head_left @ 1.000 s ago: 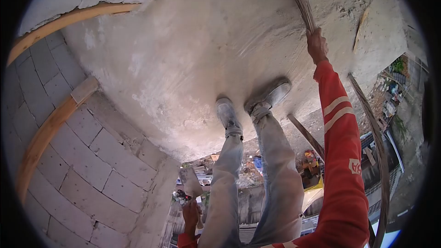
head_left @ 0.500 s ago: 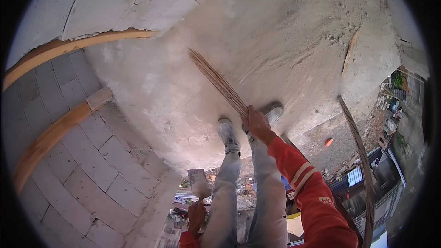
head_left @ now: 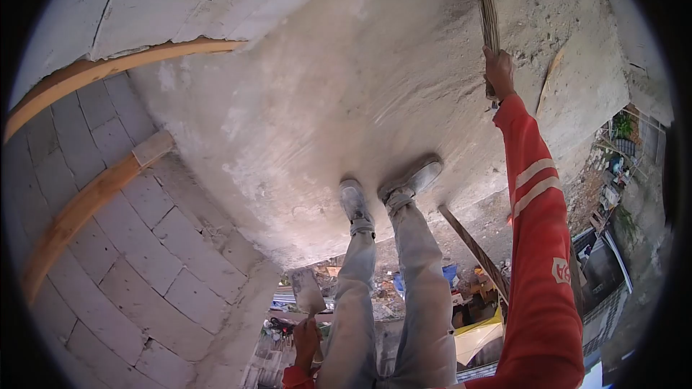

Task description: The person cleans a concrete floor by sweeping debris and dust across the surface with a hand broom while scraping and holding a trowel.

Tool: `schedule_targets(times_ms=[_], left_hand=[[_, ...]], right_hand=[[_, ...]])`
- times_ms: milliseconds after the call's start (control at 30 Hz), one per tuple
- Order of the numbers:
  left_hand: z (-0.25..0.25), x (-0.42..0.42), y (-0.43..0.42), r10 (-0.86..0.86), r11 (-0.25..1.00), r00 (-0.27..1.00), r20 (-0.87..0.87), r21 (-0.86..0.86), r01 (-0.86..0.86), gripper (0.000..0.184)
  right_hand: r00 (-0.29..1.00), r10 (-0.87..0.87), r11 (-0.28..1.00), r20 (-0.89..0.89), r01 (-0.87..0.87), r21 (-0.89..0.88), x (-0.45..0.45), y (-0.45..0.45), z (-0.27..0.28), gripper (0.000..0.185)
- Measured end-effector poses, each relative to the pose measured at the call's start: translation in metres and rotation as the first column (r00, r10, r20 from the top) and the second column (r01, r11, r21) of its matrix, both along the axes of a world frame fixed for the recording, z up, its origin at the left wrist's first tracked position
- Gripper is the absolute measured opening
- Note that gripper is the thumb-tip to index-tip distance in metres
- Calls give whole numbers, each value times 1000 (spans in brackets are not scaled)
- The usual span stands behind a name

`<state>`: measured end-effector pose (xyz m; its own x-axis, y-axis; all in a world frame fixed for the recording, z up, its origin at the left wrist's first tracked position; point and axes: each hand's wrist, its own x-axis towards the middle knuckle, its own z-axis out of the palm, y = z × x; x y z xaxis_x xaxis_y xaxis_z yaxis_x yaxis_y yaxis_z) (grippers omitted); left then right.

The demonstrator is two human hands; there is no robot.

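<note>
My right hand (head_left: 499,72), out at the end of a red sleeve, grips a stick broom (head_left: 487,11), a bundle of thin stiff twigs. The far tips of the broom point away from me and blur against the dusty concrete floor (head_left: 310,122), near loose grit. Down at the lower left, beside my left leg, my left hand (head_left: 306,342) is closed around the handle of a trowel (head_left: 308,292). The trowel's flat, roughly rectangular blade is coated in dried grey material and points away from me.
A block wall (head_left: 130,259) rises on the left, with curved-looking timber beams (head_left: 79,216) against it. My shoes (head_left: 414,176) stand near the floor's edge; a lower level with clutter shows beyond. A wooden pole (head_left: 476,248) leans right of my legs. A wood strip (head_left: 551,75) lies at right.
My right hand has swung the broom from in front of my feet far out to the upper right. My left hand and the trowel stay nearly in place.
</note>
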<state>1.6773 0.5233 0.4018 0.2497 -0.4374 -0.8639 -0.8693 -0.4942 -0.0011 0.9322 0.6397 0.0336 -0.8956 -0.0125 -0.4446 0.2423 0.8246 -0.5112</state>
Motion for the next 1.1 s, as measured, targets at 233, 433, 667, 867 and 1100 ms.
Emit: schedule_targets(times_ms=[233,433,667,867,1100], left_hand=[[-1,-28,14,-161,987,986,35,29,160,36],[-1,-32,9,-242,970,970,7,16,241,35],[2,-41,-4,-103,995,994,47,15,103,35],[8,-56,-7,-122,992,992,-17,30,122,32],[7,-51,0,-87,995,996,-28,47,88,31]], right_hand=[[878,468,883,104,-461,-89,163,18,119,38],[530,716,559,454,-825,82,285,76,39,44],[939,254,799,230,-338,497,51,151,23,47],[961,278,840,-3,-242,486,-80,177,54,54],[919,369,923,-137,-345,173,65,133,130,37]])
